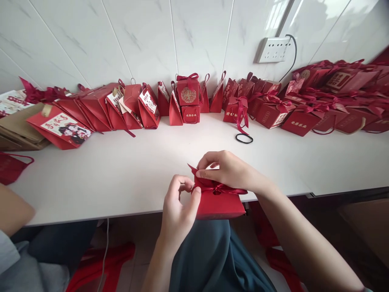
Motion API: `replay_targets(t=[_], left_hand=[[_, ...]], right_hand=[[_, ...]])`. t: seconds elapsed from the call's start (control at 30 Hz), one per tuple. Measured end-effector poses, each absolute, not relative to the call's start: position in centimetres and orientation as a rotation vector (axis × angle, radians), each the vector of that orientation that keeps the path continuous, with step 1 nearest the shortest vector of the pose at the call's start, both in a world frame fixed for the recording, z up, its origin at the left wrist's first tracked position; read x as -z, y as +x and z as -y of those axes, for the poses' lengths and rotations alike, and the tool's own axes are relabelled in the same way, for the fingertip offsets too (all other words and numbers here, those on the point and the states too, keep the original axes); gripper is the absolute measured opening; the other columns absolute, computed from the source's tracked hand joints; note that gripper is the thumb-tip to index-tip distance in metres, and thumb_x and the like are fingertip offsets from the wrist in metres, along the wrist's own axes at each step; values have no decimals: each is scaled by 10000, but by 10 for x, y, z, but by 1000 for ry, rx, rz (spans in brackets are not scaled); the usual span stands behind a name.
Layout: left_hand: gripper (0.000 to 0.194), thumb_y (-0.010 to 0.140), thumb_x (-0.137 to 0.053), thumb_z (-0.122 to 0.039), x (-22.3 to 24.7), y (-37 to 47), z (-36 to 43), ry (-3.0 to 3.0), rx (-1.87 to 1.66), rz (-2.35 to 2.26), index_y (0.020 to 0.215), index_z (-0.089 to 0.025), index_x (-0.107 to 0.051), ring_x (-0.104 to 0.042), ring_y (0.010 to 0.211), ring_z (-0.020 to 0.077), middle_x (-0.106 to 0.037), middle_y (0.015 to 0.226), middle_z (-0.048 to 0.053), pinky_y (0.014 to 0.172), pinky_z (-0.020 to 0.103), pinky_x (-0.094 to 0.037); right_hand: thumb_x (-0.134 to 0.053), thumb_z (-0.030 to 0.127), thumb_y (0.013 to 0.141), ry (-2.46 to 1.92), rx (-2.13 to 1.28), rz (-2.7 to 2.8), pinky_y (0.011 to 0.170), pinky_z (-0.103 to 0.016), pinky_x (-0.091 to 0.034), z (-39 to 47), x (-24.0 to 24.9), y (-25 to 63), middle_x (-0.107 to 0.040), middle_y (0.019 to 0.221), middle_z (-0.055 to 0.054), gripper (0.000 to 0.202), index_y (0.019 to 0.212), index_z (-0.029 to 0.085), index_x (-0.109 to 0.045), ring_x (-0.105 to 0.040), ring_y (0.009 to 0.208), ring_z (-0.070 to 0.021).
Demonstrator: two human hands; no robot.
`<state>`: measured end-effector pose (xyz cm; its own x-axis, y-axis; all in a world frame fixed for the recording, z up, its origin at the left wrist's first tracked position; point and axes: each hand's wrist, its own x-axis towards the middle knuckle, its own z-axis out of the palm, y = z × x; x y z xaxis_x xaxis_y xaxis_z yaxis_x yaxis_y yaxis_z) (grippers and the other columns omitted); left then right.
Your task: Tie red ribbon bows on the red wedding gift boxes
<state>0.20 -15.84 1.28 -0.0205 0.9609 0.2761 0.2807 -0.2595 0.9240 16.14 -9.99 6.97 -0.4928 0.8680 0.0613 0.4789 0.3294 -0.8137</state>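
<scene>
A red gift box (220, 205) sits at the table's front edge, just above my lap. Dark red satin ribbon (225, 188) is tied across its top over a small round hole. My left hand (182, 198) is at the box's left side, thumb and forefinger pinched on the ribbon at the upper left corner. From the far side my right hand (223, 170) reaches over the top, thumb and fingers closed on ribbon whose pointed end sticks up at the left. The fingers partly hide the ribbon there.
Finished red gift boxes (188, 95) line the tiled wall, with a large pile (328, 101) at the right. A black elastic loop (244, 138) lies on the white table (121, 174). Another person's arm (13, 209) is at the left. A power strip (273, 49) hangs on the wall.
</scene>
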Motion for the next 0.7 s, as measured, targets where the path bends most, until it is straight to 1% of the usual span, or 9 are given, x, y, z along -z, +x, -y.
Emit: replay_targets(t=[0.03, 0.1, 0.17, 0.3, 0.4, 0.47, 0.57, 0.63, 0.7], left_hand=[[25, 848, -511, -188, -14, 1, 158, 1695, -1309, -1283, 827, -197, -520, -527, 780, 134, -513, 815, 10, 698, 239, -438], [138, 866, -464, -139, -16, 0, 157, 1891, -1278, -1202, 855, -208, -584, -541, 872, 145, -541, 889, 27, 767, 250, -456], [235, 868, -430, -92, -18, -1, 156, 2039, -1254, -1153, 880, -221, -625, -526, 975, 156, -546, 962, 38, 840, 264, -455], [379, 850, -380, -15, -18, -4, 155, 2232, -1216, -1098, 1002, -246, -639, -453, 1155, 178, -522, 1132, 45, 956, 312, -421], [437, 851, -349, 8, -17, -6, 155, 2312, -1147, -1038, 1071, -258, -616, -400, 1254, 183, -503, 1223, 31, 1036, 352, -373], [444, 858, -337, 10, -18, -7, 154, 2330, -1102, -1021, 1089, -257, -606, -393, 1275, 181, -521, 1223, 24, 1068, 369, -346], [437, 869, -331, 2, -19, -7, 153, 2323, -1063, -1024, 1096, -256, -601, -404, 1277, 176, -553, 1202, 14, 1076, 374, -339], [432, 874, -332, -6, -19, -7, 151, 2305, -1061, -1019, 1099, -258, -602, -404, 1282, 179, -560, 1204, 11, 1076, 376, -342], [426, 878, -333, -15, -18, -6, 150, 2274, -1071, -1003, 1096, -257, -607, -407, 1280, 182, -567, 1204, 10, 1075, 381, -350]], right_hand=[[-558, 240, 841, -1189, -1100, 2055, 662, -226, -455, 100, -69, 163, -664, 796, -7, 136, 770, 159, -640, -604, 706, -109], [-562, 254, 831, -1219, -1171, 1958, 588, -209, -431, 99, -68, 165, -648, 711, 5, 151, 742, 147, -621, -574, 622, -91], [-580, 288, 816, -1256, -1195, 1884, 547, -203, -401, 98, -65, 166, -626, 661, 14, 179, 717, 142, -611, -539, 580, -81], [-613, 339, 790, -1335, -1218, 1758, 539, -210, -384, 92, -55, 164, -595, 610, 23, 213, 707, 143, -620, -504, 554, -80], [-611, 380, 792, -1355, -1216, 1713, 560, -220, -401, 89, -49, 166, -610, 647, 5, 247, 713, 146, -625, -523, 586, -95], [-582, 450, 812, -1369, -1200, 1654, 596, -234, -431, 91, -45, 174, -630, 720, -21, 308, 754, 149, -616, -560, 652, -119], [-530, 628, 795, -1430, -1203, 1534, 673, -275, -475, 100, -39, 197, -633, 827, -62, 481, 812, 152, -595, -592, 762, -165], [-481, 746, 748, -1469, -1313, 1540, 697, -306, -480, 112, -34, 214, -617, 817, -79, 614, 770, 143, -592, -585, 758, -180], [-448, 774, 746, -1424, -1492, 1596, 702, -317, -468, 125, -30, 227, -589, 759, -66, 652, 710, 136, -578, -561, 718, -169]])
